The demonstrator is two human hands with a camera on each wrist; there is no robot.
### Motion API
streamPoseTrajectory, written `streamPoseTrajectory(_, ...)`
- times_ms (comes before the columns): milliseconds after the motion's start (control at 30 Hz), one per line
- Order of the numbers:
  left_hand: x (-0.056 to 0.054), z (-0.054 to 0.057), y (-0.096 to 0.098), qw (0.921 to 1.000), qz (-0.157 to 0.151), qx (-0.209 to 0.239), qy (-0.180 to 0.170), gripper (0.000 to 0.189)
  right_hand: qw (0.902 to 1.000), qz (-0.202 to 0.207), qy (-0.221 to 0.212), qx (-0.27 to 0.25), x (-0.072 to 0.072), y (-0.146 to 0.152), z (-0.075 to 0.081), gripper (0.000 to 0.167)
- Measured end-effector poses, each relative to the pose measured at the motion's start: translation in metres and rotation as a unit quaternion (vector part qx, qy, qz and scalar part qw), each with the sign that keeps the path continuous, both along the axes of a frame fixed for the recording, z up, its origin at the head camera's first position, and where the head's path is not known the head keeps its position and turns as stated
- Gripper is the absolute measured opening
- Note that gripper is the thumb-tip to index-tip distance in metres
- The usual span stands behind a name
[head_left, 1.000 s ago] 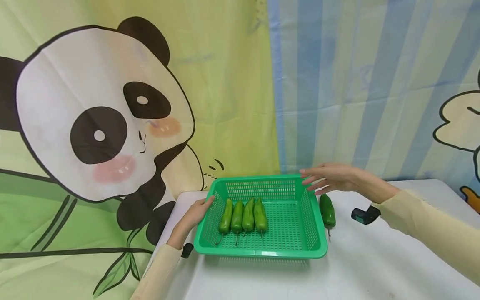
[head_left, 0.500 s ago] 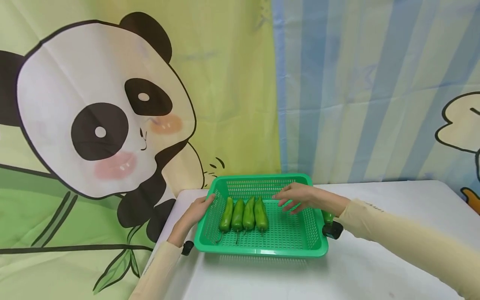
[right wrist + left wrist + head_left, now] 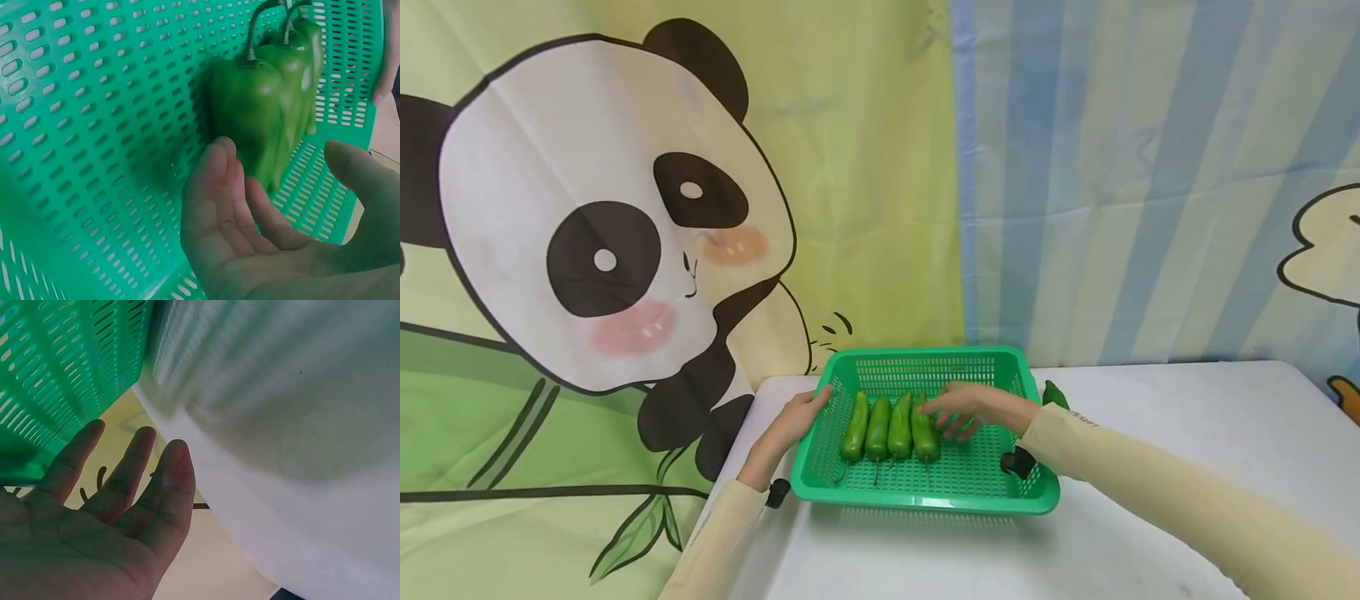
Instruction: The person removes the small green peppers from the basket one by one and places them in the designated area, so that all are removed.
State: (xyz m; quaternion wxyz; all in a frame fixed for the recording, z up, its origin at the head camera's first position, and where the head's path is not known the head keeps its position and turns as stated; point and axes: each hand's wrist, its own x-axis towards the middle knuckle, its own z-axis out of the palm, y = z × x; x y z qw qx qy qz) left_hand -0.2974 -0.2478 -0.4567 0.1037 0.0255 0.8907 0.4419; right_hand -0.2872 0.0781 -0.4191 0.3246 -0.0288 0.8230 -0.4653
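Note:
A green plastic basket (image 3: pixel 925 502) stands on the white table in the head view, with several long green peppers (image 3: pixel 878 429) lying side by side in its left half. My left hand (image 3: pixel 790 422) rests at the basket's left rim; in the left wrist view its fingers (image 3: pixel 172 500) extend loosely outside the slotted wall. Inside the basket, my right hand (image 3: pixel 967 407) is at the rightmost pepper (image 3: pixel 925 437), overlapping its far end. The right wrist view shows the thumb well apart from the fingers, fingertips right at the nearest pepper (image 3: pixel 247 106).
Another green pepper (image 3: pixel 1055 393) lies on the white table (image 3: pixel 1187 450) just right of the basket, partly hidden by the right sleeve (image 3: pixel 1075 437). A curtain (image 3: pixel 880 208) with a printed panda hangs behind the table.
My right hand has moved left and down from above the basket's right rim to the rightmost pepper inside. My left hand stays at the left rim.

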Motion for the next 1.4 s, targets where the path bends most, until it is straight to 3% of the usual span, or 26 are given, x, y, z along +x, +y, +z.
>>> streamPoseTrajectory(300,-0.005,0.003,0.0,0.9999,-0.009,0.001,0.008,0.066,0.9992,-0.034,0.018,0.01,0.004,-0.007,-0.006,0.051)
streamPoseTrajectory(433,-0.004,0.002,0.0,1.0,-0.005,0.004,0.007,0.066,0.9988,-0.033,0.028,0.025,0.004,-0.014,-0.01,0.058)
streamPoseTrajectory(667,-0.004,0.002,0.003,0.9999,-0.007,0.011,0.007,0.065,0.9972,-0.041,0.036,0.052,0.007,-0.029,-0.018,0.044)
streamPoseTrajectory(867,-0.004,0.004,0.005,0.9999,-0.007,0.011,0.006,0.066,0.9962,-0.055,0.042,0.053,0.006,-0.031,-0.025,0.047)
streamPoseTrajectory(1133,-0.004,0.003,0.004,0.9999,-0.004,-0.002,0.01,0.065,0.9969,-0.06,0.037,0.035,0.007,-0.026,-0.023,0.034)
streamPoseTrajectory(1400,-0.002,-0.001,0.002,1.0,0.002,-0.001,0.007,0.064,0.9981,-0.048,0.034,0.015,0.006,-0.012,-0.012,0.049)
